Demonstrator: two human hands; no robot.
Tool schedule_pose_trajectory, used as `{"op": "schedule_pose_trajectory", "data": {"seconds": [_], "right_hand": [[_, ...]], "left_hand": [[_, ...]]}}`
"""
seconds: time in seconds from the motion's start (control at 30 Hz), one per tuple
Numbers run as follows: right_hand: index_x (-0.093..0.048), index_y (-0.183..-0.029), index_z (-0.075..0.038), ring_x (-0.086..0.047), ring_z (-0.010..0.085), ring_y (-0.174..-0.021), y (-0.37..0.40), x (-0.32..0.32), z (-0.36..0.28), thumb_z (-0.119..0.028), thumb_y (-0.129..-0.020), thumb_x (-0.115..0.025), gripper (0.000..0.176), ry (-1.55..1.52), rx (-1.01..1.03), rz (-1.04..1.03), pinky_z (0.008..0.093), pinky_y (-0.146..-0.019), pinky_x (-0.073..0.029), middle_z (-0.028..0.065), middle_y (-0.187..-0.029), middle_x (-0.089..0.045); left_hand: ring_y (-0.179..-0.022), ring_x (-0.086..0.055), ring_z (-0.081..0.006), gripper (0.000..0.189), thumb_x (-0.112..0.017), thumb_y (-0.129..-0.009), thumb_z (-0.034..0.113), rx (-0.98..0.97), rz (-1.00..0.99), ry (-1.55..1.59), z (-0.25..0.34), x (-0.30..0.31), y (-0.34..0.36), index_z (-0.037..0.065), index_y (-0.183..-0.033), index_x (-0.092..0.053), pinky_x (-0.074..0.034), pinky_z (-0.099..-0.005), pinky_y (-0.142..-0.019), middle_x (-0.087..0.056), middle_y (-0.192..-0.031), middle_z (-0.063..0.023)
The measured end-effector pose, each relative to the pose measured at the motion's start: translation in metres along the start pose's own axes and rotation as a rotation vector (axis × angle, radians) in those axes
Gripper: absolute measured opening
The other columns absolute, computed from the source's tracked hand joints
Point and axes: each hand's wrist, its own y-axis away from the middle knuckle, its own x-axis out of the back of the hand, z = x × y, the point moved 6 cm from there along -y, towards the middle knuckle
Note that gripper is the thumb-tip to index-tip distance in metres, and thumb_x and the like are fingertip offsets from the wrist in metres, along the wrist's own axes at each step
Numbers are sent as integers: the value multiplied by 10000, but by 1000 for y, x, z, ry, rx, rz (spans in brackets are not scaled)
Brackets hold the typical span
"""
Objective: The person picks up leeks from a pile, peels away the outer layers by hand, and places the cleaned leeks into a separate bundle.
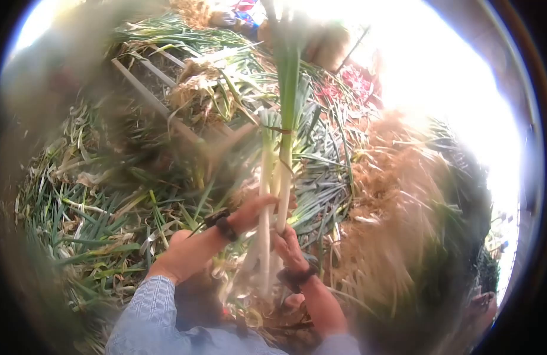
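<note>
A few long green onions (265, 177) stand upright in front of me, with white stalks below and green leaves above. A thin reddish band crosses them where white turns to green. My left hand (252, 213) closes round the stalks from the left, a dark band on its wrist. Lower and to the right, my right hand (290, 245) is closed on the white stalks too, also with a dark wristband. The lower ends of the stalks are blurred.
Loose green leaves (96, 236) cover the ground at left. A wooden frame (149, 97) lies at upper left. Stacked onions with tan roots (380, 195) fill the right side. Pink-red strips (356, 83) lie at the upper right, beside strong glare.
</note>
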Motion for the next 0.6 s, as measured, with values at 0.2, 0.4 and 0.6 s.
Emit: {"op": "schedule_pose_trajectory", "data": {"seconds": [0.2,0.4,0.6], "right_hand": [[-538,-1272,-44,-621,123,-810,39,-46,69,-144,-991,-580,302,-160,-134,-137,278,-700,-517,38,-942,-646],[-631,-1144,-63,-582,93,-779,86,-53,-6,-306,-1028,-572,276,370,-149,32,286,-668,-484,-3,-856,-613],[-653,-955,-25,-556,134,-713,100,-40,-12,-294,-1018,-536,300,198,-183,0,342,-631,-449,54,-762,-584]], "left_hand": [[-718,-653,-203,322,-579,-951,271,-162,89,125,25,26,4,8,-1137,-587,-564,-320,-676,-645,-835,-106],[-538,-589,-200,236,-605,-920,245,-71,547,-138,-6,110,-21,11,-949,-613,-501,-334,-500,-606,-695,-88],[-572,-617,-268,213,-620,-901,162,-199,531,-184,-78,214,-59,-25,-997,-595,-536,-400,-502,-595,-743,-151]]}}
